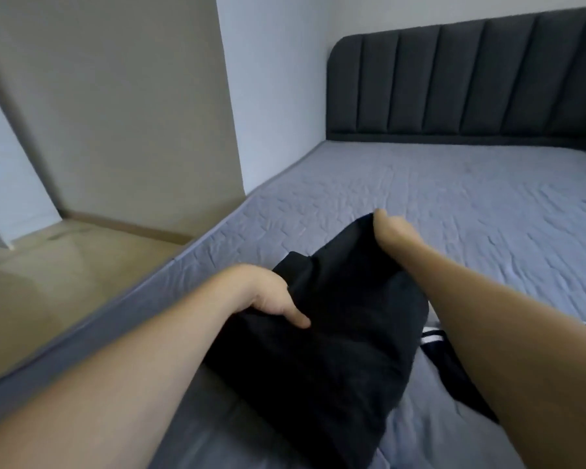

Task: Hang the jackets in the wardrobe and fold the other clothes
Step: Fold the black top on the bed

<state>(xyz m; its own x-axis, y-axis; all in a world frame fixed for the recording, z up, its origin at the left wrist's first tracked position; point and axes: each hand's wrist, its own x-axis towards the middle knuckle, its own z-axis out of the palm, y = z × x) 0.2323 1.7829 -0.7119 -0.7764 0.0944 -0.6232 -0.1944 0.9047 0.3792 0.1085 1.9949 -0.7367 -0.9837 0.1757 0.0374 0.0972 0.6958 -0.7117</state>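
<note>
On the near corner of the bed (454,204) lies our black garment (318,333), with our left hand (268,296) curled over its left edge, thumb on top, and our right hand (391,231) pinching the far edge. We judge the cloth soft, light and limp, so it will sag unless held at two corners or along a seam. Just right of it, under our right forearm, sits a dark piece with white stripes (437,343), which could get caught up in a fold. Beyond stands the padded headboard (471,82); a tan wall panel (115,106) stands left.
</note>
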